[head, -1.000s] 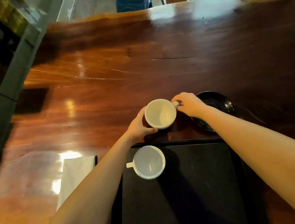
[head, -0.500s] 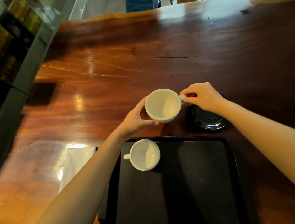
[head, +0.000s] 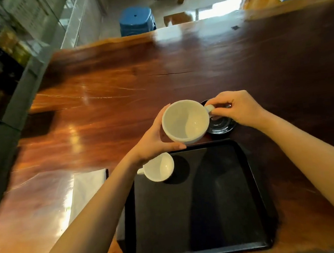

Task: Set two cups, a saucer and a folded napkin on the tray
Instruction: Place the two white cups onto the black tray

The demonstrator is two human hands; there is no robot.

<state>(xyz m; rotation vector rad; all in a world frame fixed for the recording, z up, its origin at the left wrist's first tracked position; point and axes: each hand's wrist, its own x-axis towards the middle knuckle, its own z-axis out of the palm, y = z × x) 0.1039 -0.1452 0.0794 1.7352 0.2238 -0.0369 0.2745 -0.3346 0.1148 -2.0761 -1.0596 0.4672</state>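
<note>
Second cup [head: 185,122] is held two-handed above the tray [head: 248,171] at 12 o'clock: left hand [head: 155,140] cupped round the wall, right hand [head: 237,108] pinched on the handle. It should be lowered level, clear of the first cup [head: 160,167].

My two hands, the left hand [head: 152,137] and the right hand [head: 238,108], are bare, with no gloves, rings or watch showing. Both forearms are uncovered all the way to the frame's lower edge, no sleeve in sight; my fingernails are short and unpainted.
</note>
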